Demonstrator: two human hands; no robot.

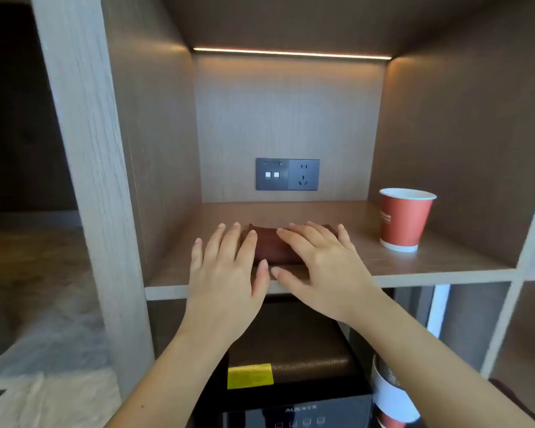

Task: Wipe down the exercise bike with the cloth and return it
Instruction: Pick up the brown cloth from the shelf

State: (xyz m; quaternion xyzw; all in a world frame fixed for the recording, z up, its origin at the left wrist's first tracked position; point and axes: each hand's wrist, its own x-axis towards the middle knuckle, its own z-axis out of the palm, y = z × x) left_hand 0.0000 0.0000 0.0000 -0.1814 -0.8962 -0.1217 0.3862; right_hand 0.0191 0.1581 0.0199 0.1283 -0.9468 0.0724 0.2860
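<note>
Both hands spread over a folded cloth in a wooden shelf niche.

The shelf (430, 267) carries the brown cloth (274, 247) near its front edge. The left hand (226, 273) and right hand (325, 270), fingers splayed flat, rest on the cloth's ends. Right of the cloth, apart, stands a red paper cup (403, 219); behind it, a wall socket (287, 174).
</note>
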